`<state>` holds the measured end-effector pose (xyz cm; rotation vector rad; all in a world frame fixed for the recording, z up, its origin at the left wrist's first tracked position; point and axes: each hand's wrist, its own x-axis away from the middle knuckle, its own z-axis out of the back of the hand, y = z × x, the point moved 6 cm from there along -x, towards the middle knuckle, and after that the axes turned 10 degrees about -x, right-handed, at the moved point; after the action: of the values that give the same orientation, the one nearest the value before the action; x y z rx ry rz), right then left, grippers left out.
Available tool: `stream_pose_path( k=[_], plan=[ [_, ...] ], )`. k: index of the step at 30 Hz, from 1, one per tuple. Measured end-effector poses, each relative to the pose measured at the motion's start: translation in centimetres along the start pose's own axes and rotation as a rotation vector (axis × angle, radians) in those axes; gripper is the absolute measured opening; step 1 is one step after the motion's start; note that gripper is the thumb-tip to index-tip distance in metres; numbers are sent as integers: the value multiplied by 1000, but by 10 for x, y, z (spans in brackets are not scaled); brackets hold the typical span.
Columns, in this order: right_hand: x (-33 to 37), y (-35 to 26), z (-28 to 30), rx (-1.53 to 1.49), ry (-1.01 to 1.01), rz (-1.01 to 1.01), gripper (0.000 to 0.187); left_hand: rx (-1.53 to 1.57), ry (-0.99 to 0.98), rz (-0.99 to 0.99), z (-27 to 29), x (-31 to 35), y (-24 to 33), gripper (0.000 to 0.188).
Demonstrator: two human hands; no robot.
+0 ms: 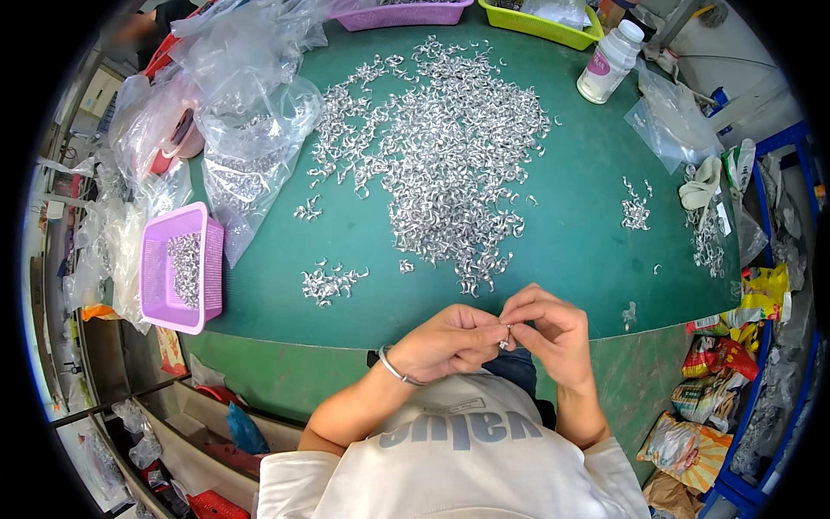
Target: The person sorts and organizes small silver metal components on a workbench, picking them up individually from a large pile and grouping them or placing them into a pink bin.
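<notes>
In front of my chest, at the near edge of the green table, both hands meet fingertip to fingertip. My left hand [451, 341] is closed in a pinch, a metal bangle round its wrist. Thumb and forefinger of my right hand [556, 330] also press together there. Between them shows a small silvery metal piece [504, 343], partly covered by the fingers; its exact shape is too small to make out. Beyond the hands spreads a big heap of small curved silvery metal pieces [450, 156]. A smaller cluster of such pieces [331, 283] lies left of the hands.
On the left stands a purple basket [210, 268] with small metal pieces inside, beside clear plastic bags [251, 164]. A white bottle [609, 62] is at the far right, near a green tray [545, 30]. Another small cluster [635, 212] lies right. Blue shelving [761, 363] borders the right side.
</notes>
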<state>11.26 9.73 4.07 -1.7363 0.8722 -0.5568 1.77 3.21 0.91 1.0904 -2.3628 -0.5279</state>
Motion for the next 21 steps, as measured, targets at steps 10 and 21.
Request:
stream_pose_path(
  k=[10,21],
  plan=[
    [8,-29,-11,495,159,367,13,-791,687,-521,-9,20,32,12],
    [13,-20,-5,87,197,195,23,-529,587,-303,-6,20,28,10]
  ],
)
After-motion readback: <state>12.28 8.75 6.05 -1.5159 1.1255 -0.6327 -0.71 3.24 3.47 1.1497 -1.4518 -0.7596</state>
